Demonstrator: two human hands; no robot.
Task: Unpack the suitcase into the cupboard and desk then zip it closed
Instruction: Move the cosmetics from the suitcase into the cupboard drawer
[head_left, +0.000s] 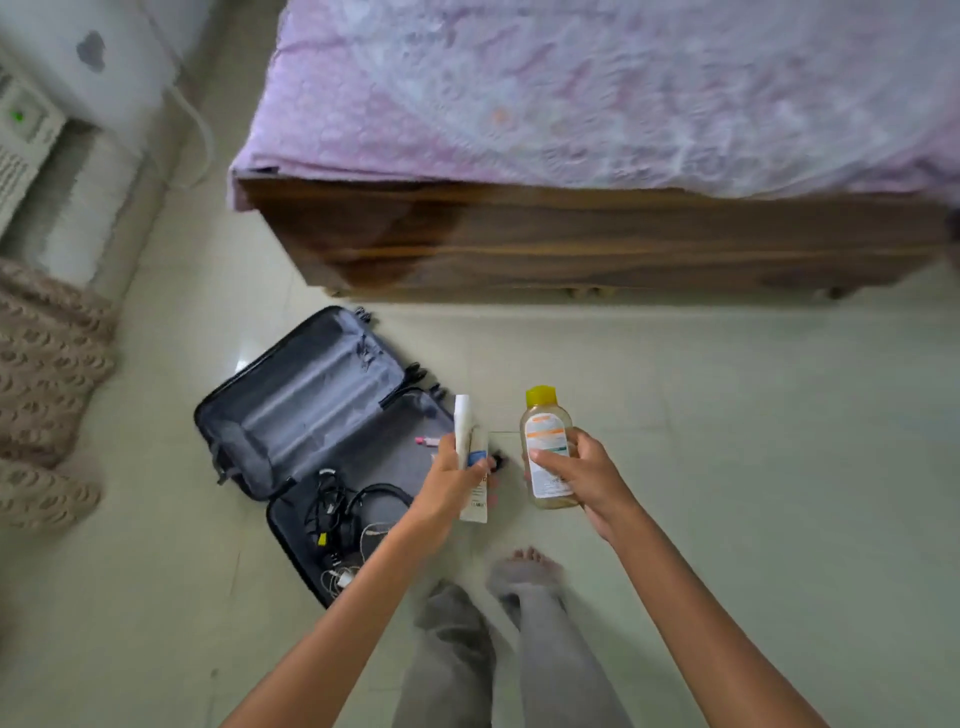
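A bed (597, 104) with a pale lilac patterned cover fills the top of the view, its dark wooden frame (597, 249) facing the person. Below it spreads a pale tiled floor (753, 415). At the left edge stands a white appliance (47, 130) with a small green light, and under it hangs a beige knitted cloth (47, 389).

The suitcase (306, 410) lies open flat on the floor, left of the person's feet and just short of the bed's corner. Its far half shows bare grey lining; its near half holds a tangle of black and white cables (343, 519) and a small pink item (423, 441) (too small to identify).

The person stands in grey trousers (519, 649), one bare foot (527, 564) visible.

Both hands are raised over the floor, each grasping something. The left hand (452, 488) is closed around a white tube (470, 457) with a blue mark, held upright over the suitcase's near edge. The right hand (576, 478) grips a clear bottle (545, 447) of yellowish liquid with a yellow cap and an orange-and-white label, also upright, just beside the tube but apart from it.
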